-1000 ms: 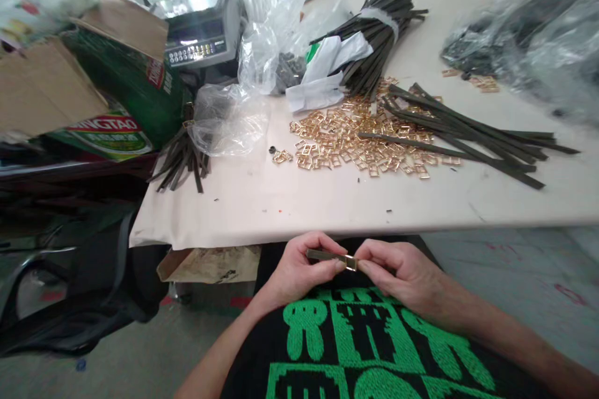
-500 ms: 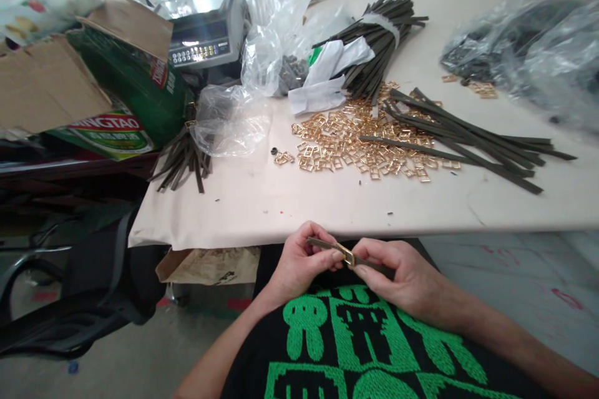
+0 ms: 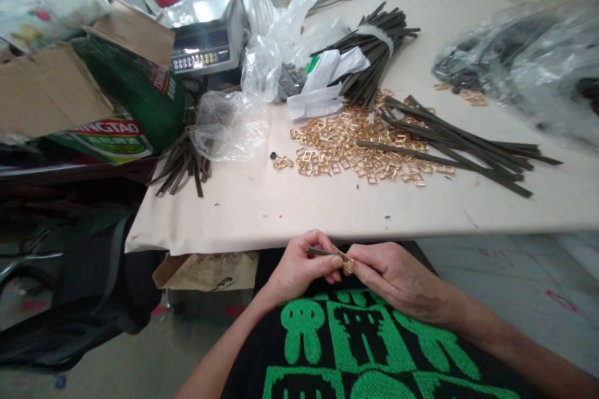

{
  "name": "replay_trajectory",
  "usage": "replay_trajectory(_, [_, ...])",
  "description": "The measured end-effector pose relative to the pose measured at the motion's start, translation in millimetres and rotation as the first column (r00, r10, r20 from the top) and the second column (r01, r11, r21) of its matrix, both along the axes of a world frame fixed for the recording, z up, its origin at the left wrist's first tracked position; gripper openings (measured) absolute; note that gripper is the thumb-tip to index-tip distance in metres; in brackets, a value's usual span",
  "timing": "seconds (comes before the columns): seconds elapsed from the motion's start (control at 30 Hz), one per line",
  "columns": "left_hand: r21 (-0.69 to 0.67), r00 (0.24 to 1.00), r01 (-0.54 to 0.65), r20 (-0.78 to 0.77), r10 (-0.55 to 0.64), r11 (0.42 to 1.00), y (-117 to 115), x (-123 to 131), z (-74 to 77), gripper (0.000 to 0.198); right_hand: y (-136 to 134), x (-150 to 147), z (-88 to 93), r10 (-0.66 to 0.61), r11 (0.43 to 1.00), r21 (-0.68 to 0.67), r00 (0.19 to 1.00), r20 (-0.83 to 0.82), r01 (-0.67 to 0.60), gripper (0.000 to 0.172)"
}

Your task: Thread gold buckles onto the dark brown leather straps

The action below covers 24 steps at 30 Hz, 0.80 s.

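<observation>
My left hand (image 3: 306,266) pinches a dark olive strap (image 3: 322,251) between thumb and fingers, in front of my body just below the table edge. A gold buckle (image 3: 349,266) sits on the strap between my two hands. My right hand (image 3: 395,274) is closed at the buckle, its thumb and forefinger against the buckle's right side; the strap's other part is hidden by this hand. Beyond them on the table lies a spread of loose gold buckles (image 3: 337,146). Several loose olive straps (image 3: 458,137) rest partly on that pile.
A tied bundle of straps (image 3: 374,68) lies behind the buckles. At left, a smaller strap bunch (image 3: 185,158) hangs near the table edge beside a clear plastic bag (image 3: 231,127), a scale (image 3: 208,37) and a green carton (image 3: 126,87). A large plastic bag (image 3: 524,62) stands at right.
The gold buckle has turned and sits slightly lower between my hands. My right hand has closed in, covering the strap end that showed before. The view has shifted slightly.
</observation>
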<state>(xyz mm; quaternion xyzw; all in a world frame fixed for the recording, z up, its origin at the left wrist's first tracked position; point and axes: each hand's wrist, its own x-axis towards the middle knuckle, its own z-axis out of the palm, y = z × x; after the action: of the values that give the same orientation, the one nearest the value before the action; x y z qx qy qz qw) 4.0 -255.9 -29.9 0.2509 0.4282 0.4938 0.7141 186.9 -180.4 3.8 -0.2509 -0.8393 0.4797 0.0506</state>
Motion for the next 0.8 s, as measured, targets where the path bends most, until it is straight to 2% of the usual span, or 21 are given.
replay_trajectory(0.13, [-0.026,0.999,0.014,-0.030,-0.015,1.000,-1.5,1.5,1.8,0.030,-1.6,0.9,-3.5,0.003,0.998,0.060,1.000,-0.012,-0.002,0.035])
replay_trajectory(0.3, [-0.002,0.996,-0.011,-0.086,0.011,1.000,-2.7,3.7,4.8,0.031,-6.1,-1.3,-8.0,-0.099,0.986,0.127,0.994,-0.040,0.103,0.036])
replay_trajectory(0.47, [0.025,0.992,-0.022,-0.123,0.025,0.999,-5.7,5.2,3.7,0.030,-7.4,-3.0,-9.3,-0.171,0.978,0.122,0.985,-0.014,0.171,0.038])
replay_trajectory(0.67, [0.076,0.935,-0.038,-0.350,0.062,0.996,-6.1,5.0,4.9,0.022,-7.8,-5.2,-9.0,-0.175,0.976,0.129,0.985,-0.001,0.174,0.038])
replay_trajectory(0.8, [0.053,0.892,-0.062,-0.445,0.079,0.997,-4.8,5.6,1.9,0.020,-8.9,-6.9,-8.9,-0.194,0.972,0.135,0.981,0.007,0.192,0.036])
